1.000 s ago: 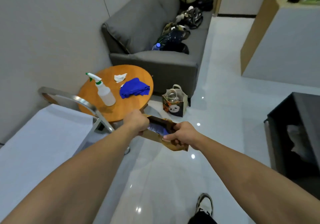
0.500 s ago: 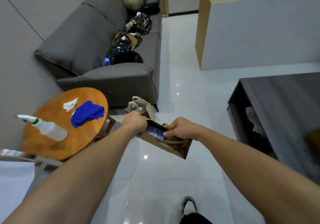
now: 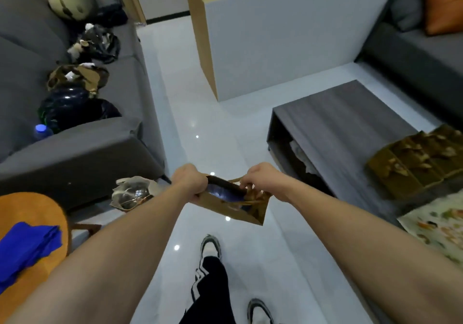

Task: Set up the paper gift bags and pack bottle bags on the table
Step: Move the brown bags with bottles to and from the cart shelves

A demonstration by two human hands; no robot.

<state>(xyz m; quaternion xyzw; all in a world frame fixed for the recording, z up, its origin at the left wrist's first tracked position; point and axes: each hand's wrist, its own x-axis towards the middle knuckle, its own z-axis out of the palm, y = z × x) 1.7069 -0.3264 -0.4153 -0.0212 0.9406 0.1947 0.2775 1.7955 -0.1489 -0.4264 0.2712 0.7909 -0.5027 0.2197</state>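
I hold a brown paper gift bag in the air over the white floor, its mouth pulled open. A dark blue item shows inside it. My left hand grips the bag's left rim. My right hand grips the right rim by the twisted paper handles. A row of several brown paper bags stands on the dark grey low table at the right. Another small gift bag sits on the floor beside the sofa.
A grey sofa loaded with helmets and black bags fills the left. A round orange side table with a blue cloth is at lower left. A patterned sheet lies at the right. A white-and-wood counter stands ahead.
The view has swung right, away from the orange table toward the dark low table. Both hands kept their grip on the bag and carried it along.
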